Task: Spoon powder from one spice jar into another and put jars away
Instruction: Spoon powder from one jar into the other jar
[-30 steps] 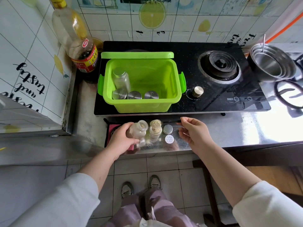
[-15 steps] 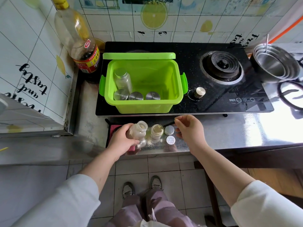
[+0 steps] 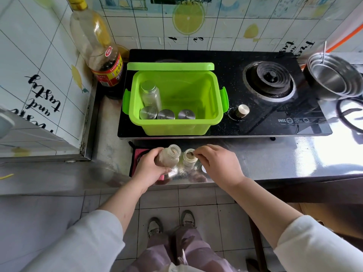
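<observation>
the box (image 3: 172, 127) is bright green, the stove top (image 3: 231, 75) glossy black with white specks, the wall tiles (image 3: 222, 26) white with yellow lemons, the cloth (image 3: 137, 160) pink.

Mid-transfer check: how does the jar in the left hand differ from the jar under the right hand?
The taller jar is tilted and gripped by the left hand. The shorter jar stands upright on the counter, ungripped, with the right hand pinching what looks like a spoon at its mouth. Both are clear, lidless and hold powder.
</observation>
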`<state>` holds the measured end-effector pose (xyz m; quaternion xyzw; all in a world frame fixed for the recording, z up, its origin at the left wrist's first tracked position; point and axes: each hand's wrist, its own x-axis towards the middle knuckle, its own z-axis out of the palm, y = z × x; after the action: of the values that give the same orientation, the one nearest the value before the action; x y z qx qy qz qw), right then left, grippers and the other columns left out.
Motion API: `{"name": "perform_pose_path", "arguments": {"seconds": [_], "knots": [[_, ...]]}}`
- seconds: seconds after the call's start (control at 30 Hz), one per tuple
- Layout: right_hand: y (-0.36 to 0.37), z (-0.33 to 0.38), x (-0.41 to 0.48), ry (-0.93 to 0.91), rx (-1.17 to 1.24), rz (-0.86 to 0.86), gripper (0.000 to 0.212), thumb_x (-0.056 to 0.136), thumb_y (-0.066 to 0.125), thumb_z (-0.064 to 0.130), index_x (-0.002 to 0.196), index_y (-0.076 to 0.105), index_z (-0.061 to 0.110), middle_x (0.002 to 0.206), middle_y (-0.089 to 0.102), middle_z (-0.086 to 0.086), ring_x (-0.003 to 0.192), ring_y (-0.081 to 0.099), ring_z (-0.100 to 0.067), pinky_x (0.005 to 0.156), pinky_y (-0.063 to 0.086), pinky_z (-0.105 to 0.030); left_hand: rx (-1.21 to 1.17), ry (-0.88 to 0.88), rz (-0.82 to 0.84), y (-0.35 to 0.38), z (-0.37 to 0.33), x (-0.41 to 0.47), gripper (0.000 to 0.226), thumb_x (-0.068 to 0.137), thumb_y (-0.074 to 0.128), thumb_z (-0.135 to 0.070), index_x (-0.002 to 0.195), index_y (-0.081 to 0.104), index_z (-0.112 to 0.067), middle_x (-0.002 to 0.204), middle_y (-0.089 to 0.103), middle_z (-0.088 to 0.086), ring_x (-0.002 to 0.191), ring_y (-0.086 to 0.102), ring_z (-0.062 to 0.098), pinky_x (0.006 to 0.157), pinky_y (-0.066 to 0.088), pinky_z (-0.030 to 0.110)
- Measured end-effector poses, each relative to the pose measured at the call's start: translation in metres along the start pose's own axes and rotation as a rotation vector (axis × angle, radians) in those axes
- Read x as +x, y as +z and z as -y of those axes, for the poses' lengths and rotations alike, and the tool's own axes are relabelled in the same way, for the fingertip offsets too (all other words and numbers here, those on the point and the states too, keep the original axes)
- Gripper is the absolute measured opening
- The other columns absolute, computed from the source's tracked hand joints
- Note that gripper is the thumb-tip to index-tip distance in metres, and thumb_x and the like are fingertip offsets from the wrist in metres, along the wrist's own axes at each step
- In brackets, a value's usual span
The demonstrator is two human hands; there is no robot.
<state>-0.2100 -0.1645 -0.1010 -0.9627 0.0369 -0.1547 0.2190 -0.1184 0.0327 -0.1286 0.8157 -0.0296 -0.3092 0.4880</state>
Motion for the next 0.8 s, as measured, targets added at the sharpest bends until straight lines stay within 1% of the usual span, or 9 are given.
{"name": "perform_pose_path", "arguments": {"seconds": [0.07, 0.17, 0.27, 0.33, 0.4, 0.5, 0.63, 0.73, 0.8], "knots": [[0.001, -0.002, -0.003, -0.028, -0.013, -0.021, 0.019, 0.089, 0.053, 0.027, 0.086, 0.072, 0.022, 0.080, 0.071, 0.009, 0.072, 0.068, -0.016, 0.046, 0.052, -0.031, -0.002, -0.004, -0.005, 0.000, 0.000, -0.001, 0.066, 0.069, 0.081, -0.001, 0.125, 0.056, -0.027, 0.116, 0.060, -0.008, 0.104, 0.056, 0.011, 0.066, 0.047, 0.015], [-0.003, -0.002, -0.004, -0.032, -0.004, -0.046, 0.024, 0.090, 0.050, 0.030, 0.086, 0.072, 0.023, 0.081, 0.071, 0.010, 0.073, 0.068, -0.014, 0.047, 0.052, -0.028, 0.001, -0.008, -0.022, 0.000, 0.000, -0.002, 0.067, 0.068, 0.082, -0.002, 0.125, 0.057, -0.027, 0.116, 0.060, -0.008, 0.104, 0.057, 0.012, 0.080, 0.051, 0.026], [-0.006, -0.002, -0.006, -0.001, 0.012, -0.058, 0.024, 0.091, 0.049, 0.031, 0.088, 0.072, 0.024, 0.082, 0.070, 0.012, 0.074, 0.067, -0.012, 0.048, 0.051, -0.027, -0.003, -0.016, -0.030, 0.001, 0.000, -0.003, 0.065, 0.069, 0.081, -0.002, 0.122, 0.057, -0.028, 0.115, 0.060, -0.008, 0.099, 0.057, 0.009, 0.072, 0.049, 0.021], [-0.008, -0.002, -0.006, 0.017, 0.033, -0.065, 0.022, 0.090, 0.050, 0.029, 0.088, 0.072, 0.024, 0.083, 0.070, 0.012, 0.073, 0.067, -0.012, 0.048, 0.052, -0.029, 0.002, -0.012, -0.034, 0.001, -0.001, -0.004, 0.064, 0.069, 0.081, -0.002, 0.121, 0.056, -0.029, 0.115, 0.060, -0.009, 0.101, 0.056, 0.009, 0.073, 0.047, 0.020], [-0.010, -0.001, -0.007, 0.047, 0.052, -0.078, 0.015, 0.088, 0.056, 0.024, 0.088, 0.071, 0.023, 0.083, 0.071, 0.011, 0.071, 0.066, -0.012, 0.049, 0.051, -0.027, 0.008, -0.012, -0.037, 0.002, -0.001, -0.005, 0.064, 0.069, 0.081, -0.001, 0.121, 0.057, -0.029, 0.114, 0.060, -0.009, 0.100, 0.057, 0.010, 0.071, 0.047, 0.019], [-0.013, -0.001, -0.007, 0.127, 0.075, -0.073, 0.009, 0.086, 0.066, 0.017, 0.089, 0.071, 0.024, 0.085, 0.071, 0.011, 0.068, 0.065, -0.011, 0.052, 0.052, -0.026, 0.011, -0.008, -0.037, 0.001, -0.002, -0.005, 0.064, 0.069, 0.080, -0.001, 0.121, 0.056, -0.029, 0.112, 0.060, -0.009, 0.099, 0.057, 0.010, 0.069, 0.048, 0.019], [-0.014, -0.001, -0.006, 0.283, 0.202, -0.088, 0.007, 0.087, 0.069, 0.018, 0.091, 0.072, 0.022, 0.085, 0.072, 0.010, 0.072, 0.065, -0.011, 0.061, 0.055, -0.033, 0.027, -0.001, -0.042, 0.001, -0.004, -0.005, 0.063, 0.069, 0.080, -0.001, 0.120, 0.057, -0.029, 0.111, 0.059, -0.011, 0.102, 0.057, 0.012, 0.083, 0.052, 0.030], [-0.023, 0.002, -0.001, 0.478, 0.416, -0.215, 0.007, 0.086, 0.069, 0.016, 0.089, 0.072, 0.022, 0.078, 0.070, 0.012, 0.069, 0.063, -0.007, 0.064, 0.053, -0.026, 0.064, 0.019, -0.055, 0.000, -0.004, -0.005, 0.064, 0.069, 0.082, -0.004, 0.122, 0.056, -0.030, 0.114, 0.058, -0.011, 0.104, 0.054, 0.011, 0.080, 0.045, 0.023], [-0.029, 0.005, 0.005, 0.579, 0.565, -0.294, 0.007, 0.087, 0.068, 0.013, 0.090, 0.071, 0.020, 0.075, 0.069, 0.008, 0.063, 0.062, -0.009, 0.063, 0.052, -0.026, 0.095, 0.020, -0.064, -0.001, -0.002, -0.005, 0.066, 0.068, 0.082, -0.006, 0.124, 0.055, -0.029, 0.116, 0.056, -0.012, 0.106, 0.052, 0.011, 0.085, 0.041, 0.025]]}}
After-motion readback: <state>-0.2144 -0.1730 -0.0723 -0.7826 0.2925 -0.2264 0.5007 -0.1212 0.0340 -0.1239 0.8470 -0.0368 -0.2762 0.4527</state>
